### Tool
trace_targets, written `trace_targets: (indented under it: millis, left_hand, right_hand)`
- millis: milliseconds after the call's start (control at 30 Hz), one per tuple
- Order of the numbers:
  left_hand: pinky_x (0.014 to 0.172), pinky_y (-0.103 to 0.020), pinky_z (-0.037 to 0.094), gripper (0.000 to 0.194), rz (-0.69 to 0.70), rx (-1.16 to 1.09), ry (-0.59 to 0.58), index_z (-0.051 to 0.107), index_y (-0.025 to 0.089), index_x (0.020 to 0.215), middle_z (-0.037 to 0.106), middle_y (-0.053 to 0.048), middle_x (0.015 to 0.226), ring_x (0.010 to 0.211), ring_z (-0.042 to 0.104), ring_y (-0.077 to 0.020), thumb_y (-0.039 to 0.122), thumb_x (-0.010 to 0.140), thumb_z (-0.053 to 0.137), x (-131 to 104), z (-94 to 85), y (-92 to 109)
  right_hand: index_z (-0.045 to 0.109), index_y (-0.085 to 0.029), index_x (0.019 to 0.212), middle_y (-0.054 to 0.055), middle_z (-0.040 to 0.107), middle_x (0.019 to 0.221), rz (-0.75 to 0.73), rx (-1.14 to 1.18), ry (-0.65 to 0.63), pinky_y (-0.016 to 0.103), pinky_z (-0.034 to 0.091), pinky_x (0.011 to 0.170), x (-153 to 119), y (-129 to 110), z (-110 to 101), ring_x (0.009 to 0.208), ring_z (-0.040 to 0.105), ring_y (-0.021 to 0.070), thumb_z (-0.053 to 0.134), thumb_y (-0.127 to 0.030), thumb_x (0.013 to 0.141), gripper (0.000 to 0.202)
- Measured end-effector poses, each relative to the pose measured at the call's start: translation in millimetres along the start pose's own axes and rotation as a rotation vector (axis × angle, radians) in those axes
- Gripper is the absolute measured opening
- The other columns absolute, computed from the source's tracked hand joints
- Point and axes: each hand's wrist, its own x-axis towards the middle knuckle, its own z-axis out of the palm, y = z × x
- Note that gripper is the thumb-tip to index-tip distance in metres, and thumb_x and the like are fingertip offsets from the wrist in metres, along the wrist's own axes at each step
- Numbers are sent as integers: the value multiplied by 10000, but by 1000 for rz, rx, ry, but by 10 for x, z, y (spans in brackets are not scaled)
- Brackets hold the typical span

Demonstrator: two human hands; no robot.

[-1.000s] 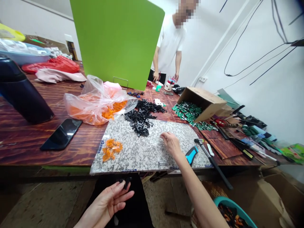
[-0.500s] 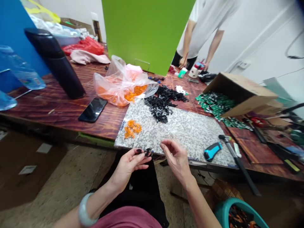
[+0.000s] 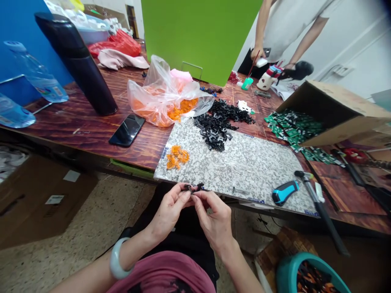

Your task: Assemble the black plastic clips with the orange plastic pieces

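Observation:
My left hand (image 3: 171, 207) is closed on a small black plastic part (image 3: 198, 187) just off the near edge of the speckled board (image 3: 244, 171). Fingertips of my right hand (image 3: 214, 215) pinch at the same part from the other side, so both hands meet there. Whether my right fingers also hold a separate tiny piece is hidden. On the board lie a little heap of orange plastic parts (image 3: 177, 157) and, behind it, a large pile of black plastic parts (image 3: 215, 126). A blue and black tool handle (image 3: 285, 193) rests at the right.
A hammer (image 3: 320, 215) lies across the board's right edge. Beyond are a cardboard box spilling green circuit boards (image 3: 293, 126), a plastic bag of orange parts (image 3: 165, 99), a phone (image 3: 127, 130) and a dark flask (image 3: 79, 69). A teal bucket (image 3: 284, 268) stands below right. Another person (image 3: 284, 32) stands behind.
My right hand has moved left to the black part in my left hand; the two were apart before. The view has shifted slightly. The person behind now holds something white.

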Motion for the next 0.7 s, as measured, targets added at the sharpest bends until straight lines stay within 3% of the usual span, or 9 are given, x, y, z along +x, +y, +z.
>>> trace_targets:
  millis: [333,700]
  left_hand:
    - [933,-345,478,198,30,52,3,612,150,960,685,-66,1029,958,644,-210,296,826,628,-31,-7,22]
    - [842,-274,506,215,65,113,45,612,154,935,707,-56,974,885,662,-186,338,824,632,-18,-25,4]
  right_hand:
    - [648,-191,879,24,630,743,-40,-58,0,227,469,579,-1,-36,18,624,571,120,525,-163,872,127]
    - [652,-189,857,24,654,729,-7,-17,43,226,488,566,-25,-69,78,590,588,117,535,-192,868,118]
